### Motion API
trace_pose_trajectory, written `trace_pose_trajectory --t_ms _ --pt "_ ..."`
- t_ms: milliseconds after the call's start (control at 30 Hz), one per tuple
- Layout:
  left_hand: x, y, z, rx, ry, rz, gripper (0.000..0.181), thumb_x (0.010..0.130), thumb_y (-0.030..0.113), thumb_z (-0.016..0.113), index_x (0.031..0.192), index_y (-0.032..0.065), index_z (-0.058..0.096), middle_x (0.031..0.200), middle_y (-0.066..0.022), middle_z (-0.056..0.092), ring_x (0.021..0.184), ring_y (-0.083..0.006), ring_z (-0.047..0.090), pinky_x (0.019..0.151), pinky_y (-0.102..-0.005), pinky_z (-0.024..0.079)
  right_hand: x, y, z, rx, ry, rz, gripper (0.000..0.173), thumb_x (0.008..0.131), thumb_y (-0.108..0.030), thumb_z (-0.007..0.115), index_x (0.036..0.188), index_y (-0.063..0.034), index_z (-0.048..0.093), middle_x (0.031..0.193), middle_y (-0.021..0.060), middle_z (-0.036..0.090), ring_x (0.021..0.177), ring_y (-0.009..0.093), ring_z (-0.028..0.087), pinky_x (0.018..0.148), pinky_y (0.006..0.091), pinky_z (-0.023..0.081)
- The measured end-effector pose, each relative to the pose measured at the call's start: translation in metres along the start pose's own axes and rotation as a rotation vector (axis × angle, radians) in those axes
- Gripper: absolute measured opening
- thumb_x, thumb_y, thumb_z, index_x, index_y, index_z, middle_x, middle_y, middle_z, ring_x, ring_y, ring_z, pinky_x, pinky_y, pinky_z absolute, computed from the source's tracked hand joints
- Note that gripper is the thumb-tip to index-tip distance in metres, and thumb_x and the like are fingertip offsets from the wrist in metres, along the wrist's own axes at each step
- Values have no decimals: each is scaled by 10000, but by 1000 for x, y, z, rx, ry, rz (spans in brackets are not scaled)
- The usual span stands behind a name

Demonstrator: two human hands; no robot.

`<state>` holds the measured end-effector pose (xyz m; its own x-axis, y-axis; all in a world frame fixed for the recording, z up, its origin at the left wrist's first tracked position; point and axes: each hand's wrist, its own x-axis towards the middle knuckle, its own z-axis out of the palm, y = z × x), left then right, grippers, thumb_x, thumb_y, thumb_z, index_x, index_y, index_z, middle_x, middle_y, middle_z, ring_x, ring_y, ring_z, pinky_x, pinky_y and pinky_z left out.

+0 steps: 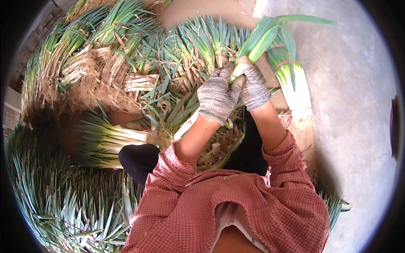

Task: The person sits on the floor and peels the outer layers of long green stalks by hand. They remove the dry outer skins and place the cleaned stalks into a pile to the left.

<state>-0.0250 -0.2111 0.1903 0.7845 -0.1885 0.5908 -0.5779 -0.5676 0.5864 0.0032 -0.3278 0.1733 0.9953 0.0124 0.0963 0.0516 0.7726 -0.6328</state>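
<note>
Both of my hands wear grey knitted gloves and meet on one leek, or large green onion [259,42]. Its green leaves fan out to the upper right, one long leaf bending far right. My left hand [219,95] grips the stalk where white turns green. Pressed close beside it, my right hand [254,83] holds the base of the leaves. A white shank [188,125] with roots shows under my left forearm and seems to belong to the same plant; the part between is hidden. Peeled leaves and dry husks [177,110] lie heaped beneath my hands.
A bundle of trimmed leeks [295,85], tied with red bands, lies at right on the floor. Untrimmed bunches with brown roots [91,69] are piled upper left. Cleaned leeks [110,142] lie by my left knee [139,159]. More green tops [72,202] fill the lower left.
</note>
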Motion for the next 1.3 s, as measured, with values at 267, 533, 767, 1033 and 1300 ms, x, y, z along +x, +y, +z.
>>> trace_pose_trajectory --t_ms 267,533,767,1033,1300 --pt "-23 -13 -3 135 -99 3 393 867 229 516 1216 51 485 874 -205 608 642 -354 603 565 -416 490 -21 22 8 -119 84 -182 465 761 -68 654 1152 -44 403 1044 135 580 957 187 575 845 287 463" --pt "-35 -27 0 139 57 121 414 849 260 517 1200 40 500 793 -168 620 577 -290 610 507 -383 493 -35 31 18 -226 109 -217 433 777 -70 654 1139 -30 421 1041 120 612 927 144 566 811 261 453" --pt "-39 -31 -13 -94 -16 -67 267 898 187 488 1125 48 514 843 -181 623 726 -338 624 616 -380 500 -34 42 7 -99 -52 -352 306 800 -53 617 1071 -13 481 1014 147 623 1058 247 562 916 330 422" --pt "-46 -32 -18 -177 41 -195 206 893 184 506 931 2 595 701 -193 588 617 -322 587 570 -362 455 -36 38 7 -52 -130 -266 476 820 -185 594 1216 4 408 1159 103 503 1095 326 514 1013 433 337" --pt "-44 -62 -16 -770 -83 -535 342 904 267 550 1075 -29 550 966 -29 608 809 -78 524 685 -217 435 -26 21 -14 -775 105 -118 357 863 -253 607 1073 32 557 986 53 605 884 118 582 747 248 483"
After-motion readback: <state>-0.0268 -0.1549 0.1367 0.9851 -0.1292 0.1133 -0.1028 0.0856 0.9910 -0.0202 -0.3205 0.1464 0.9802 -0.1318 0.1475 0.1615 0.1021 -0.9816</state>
